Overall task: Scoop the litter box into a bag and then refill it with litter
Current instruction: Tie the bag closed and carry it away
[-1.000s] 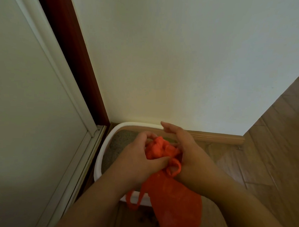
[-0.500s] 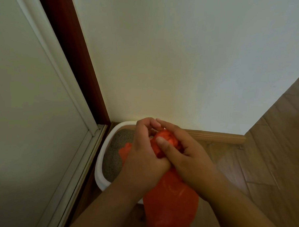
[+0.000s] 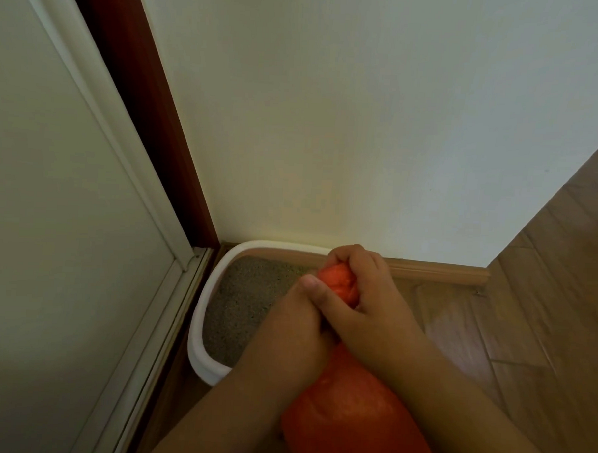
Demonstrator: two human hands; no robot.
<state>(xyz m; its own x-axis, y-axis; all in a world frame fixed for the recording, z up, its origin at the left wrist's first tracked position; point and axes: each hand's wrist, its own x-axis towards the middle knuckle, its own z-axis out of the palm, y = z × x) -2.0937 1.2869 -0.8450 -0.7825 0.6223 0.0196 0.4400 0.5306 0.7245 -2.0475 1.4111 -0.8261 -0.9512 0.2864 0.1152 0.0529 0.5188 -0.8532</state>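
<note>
An orange plastic bag (image 3: 354, 417) hangs full and bulging below my hands, in front of the litter box. My right hand (image 3: 359, 297) is closed around the bunched neck of the bag, whose top pokes out between the fingers. My left hand (image 3: 293, 325) presses against it and grips the same neck just below. The white litter box (image 3: 201, 311) sits on the floor in the corner, with grey litter (image 3: 250, 292) showing in its left half. My arms hide its right half.
A pale wall (image 3: 363, 126) stands right behind the box, with a wooden skirting board (image 3: 443, 268) at its foot. A white door panel (image 3: 51, 215) and dark red frame (image 3: 151, 124) close the left side. Wooden floor (image 3: 526, 322) stretches to the right.
The bag's loose handles have been gathered in; both hands have closed tighter on the neck and moved slightly right, and the bag's body hangs lower.
</note>
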